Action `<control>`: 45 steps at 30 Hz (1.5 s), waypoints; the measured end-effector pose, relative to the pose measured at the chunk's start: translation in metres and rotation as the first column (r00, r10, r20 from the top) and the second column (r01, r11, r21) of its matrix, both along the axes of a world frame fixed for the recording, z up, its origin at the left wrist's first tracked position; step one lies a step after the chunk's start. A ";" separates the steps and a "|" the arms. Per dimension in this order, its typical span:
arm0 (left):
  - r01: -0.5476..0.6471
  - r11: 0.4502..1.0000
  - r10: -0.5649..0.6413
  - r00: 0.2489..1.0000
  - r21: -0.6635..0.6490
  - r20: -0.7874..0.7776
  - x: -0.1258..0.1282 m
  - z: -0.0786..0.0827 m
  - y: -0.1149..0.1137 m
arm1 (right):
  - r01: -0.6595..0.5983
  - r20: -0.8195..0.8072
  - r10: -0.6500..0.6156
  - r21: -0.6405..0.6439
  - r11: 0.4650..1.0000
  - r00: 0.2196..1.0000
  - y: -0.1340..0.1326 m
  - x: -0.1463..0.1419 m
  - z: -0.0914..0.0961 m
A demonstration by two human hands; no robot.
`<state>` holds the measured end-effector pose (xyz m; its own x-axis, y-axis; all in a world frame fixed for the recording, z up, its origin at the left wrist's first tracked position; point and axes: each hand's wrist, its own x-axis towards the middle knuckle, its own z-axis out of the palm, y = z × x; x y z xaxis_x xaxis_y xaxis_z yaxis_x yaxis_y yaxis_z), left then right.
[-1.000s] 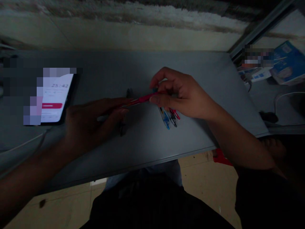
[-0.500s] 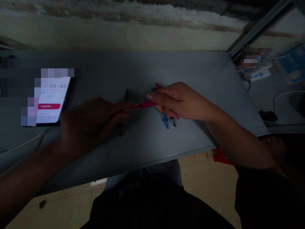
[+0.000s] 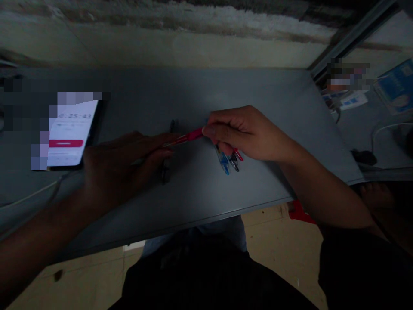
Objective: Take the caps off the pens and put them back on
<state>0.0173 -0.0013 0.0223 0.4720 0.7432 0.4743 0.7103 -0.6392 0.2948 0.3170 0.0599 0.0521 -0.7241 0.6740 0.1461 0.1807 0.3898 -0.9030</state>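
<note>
Two hands met on one red pen [image 3: 190, 136] over the grey table [image 3: 258, 99] — left hand [image 3: 125, 161] closed round its pale end, right hand [image 3: 248, 133] pinching the red end. Keeping both grips in line with the barrel seemed wisest. Under the right hand lay loose pens [image 3: 227, 161] — farther left, a lit phone [image 3: 72, 133].

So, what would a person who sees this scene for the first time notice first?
Most likely the red pen at the middle of the grey table, held at one end by the right hand and at the other by the left hand. Next comes the lit phone at the left, the brightest thing in this dim scene. A small bunch of pens lies under the right hand.
</note>
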 end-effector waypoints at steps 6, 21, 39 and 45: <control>0.050 0.999 -0.050 0.999 0.003 -0.007 0.003 0.002 -0.005 | -0.010 -0.019 0.008 -0.076 0.997 1.000 -0.003 -0.001 0.005; 0.488 0.872 -0.485 0.873 -0.050 0.059 0.004 -0.020 -0.006 | 0.089 -0.135 -0.117 -0.195 0.977 0.984 0.003 -0.014 -0.025; 0.509 0.861 -0.509 0.859 0.016 0.056 0.008 -0.016 0.002 | 0.027 0.001 -0.028 0.240 0.970 1.000 -0.006 -0.013 -0.031; 0.498 0.867 -0.495 0.865 -0.014 0.084 0.007 -0.019 -0.001 | 0.036 -0.004 -0.036 0.235 0.971 0.999 -0.004 -0.015 -0.031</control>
<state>0.0241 -0.0022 0.0036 0.7469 0.4360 0.5020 0.2763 -0.8903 0.3621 0.3021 0.0558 0.0216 -0.7003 0.6465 0.3027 0.1990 0.5840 -0.7869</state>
